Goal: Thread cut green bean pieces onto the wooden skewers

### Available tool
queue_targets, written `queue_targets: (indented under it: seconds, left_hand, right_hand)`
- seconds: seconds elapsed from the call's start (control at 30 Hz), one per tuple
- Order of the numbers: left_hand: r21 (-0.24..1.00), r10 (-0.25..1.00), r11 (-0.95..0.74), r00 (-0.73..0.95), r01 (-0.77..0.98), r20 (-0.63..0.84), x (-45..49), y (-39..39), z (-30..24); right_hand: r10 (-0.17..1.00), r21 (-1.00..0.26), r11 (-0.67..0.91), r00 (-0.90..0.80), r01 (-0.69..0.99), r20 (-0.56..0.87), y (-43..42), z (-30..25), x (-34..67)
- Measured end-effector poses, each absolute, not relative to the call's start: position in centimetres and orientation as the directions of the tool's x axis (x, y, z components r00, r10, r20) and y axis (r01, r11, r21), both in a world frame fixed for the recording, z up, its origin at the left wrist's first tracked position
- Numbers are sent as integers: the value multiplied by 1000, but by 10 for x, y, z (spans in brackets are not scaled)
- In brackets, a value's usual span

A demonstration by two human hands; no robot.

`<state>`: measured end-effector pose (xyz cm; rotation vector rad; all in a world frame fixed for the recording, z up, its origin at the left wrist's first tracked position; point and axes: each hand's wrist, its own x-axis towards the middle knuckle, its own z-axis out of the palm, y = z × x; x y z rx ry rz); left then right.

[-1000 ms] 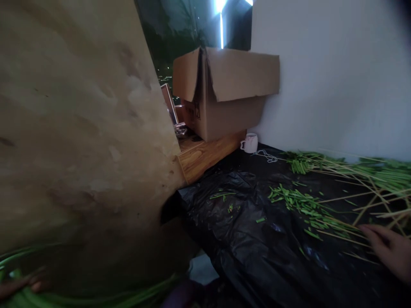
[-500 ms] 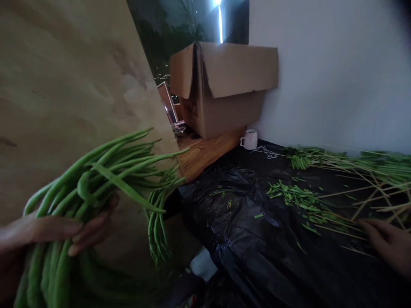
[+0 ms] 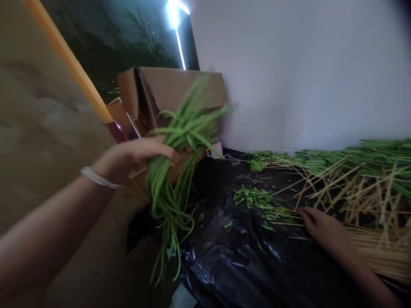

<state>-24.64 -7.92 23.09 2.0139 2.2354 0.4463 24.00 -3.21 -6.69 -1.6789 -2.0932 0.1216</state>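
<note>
My left hand (image 3: 149,156) is closed around a bunch of long green beans (image 3: 167,182), held up in front of the cardboard box. The beans droop below the fist, and their upper ends are smeared by motion. On the black plastic sheet, my right hand (image 3: 323,229) has its fingers pinched at the ends of a few thin bamboo sticks (image 3: 284,211). Short cut green pieces (image 3: 253,196) lie just left of those fingertips. Behind that hand is a loose, crossed pile of more sticks (image 3: 366,196).
A row of green beans (image 3: 379,152) lies along the white wall. Black plastic (image 3: 221,265) covers the surface. At the back stand an open cardboard box (image 3: 183,87) and a white mug (image 3: 215,150), with white string (image 3: 233,160) beside it. An orange pole (image 3: 69,60) slants at left.
My left hand has lifted the beans up and to the right, in front of the box. The view has turned right, showing more sticks. My right hand stays by the same sticks.
</note>
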Motion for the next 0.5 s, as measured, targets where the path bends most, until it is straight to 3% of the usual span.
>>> queue_targets:
  seconds: [0.03, 0.07, 0.27, 0.37, 0.5]
  left_hand:
    - [215, 998, 55, -50, 975, -28, -234, -72, 211]
    - [112, 997, 41, -33, 993, -67, -222, -67, 187]
    - [-102, 987, 157, -152, 982, 55, -189, -53, 38]
    - [-154, 992, 118, -108, 981, 70, -206, -47, 17]
    - [-238, 994, 81, -61, 968, 91, -232, -28, 28]
  right_hand:
    - [944, -333, 254, -158, 908, 290, -33, -66, 239]
    - [943, -326, 253, -157, 911, 294, -34, -66, 238]
    - [923, -289, 303, -204, 908, 325, -34, -66, 236]
    - [924, -284, 312, -220, 907, 313, -31, -66, 236]
    - [930, -283, 300, -214, 911, 298, -30, -64, 235]
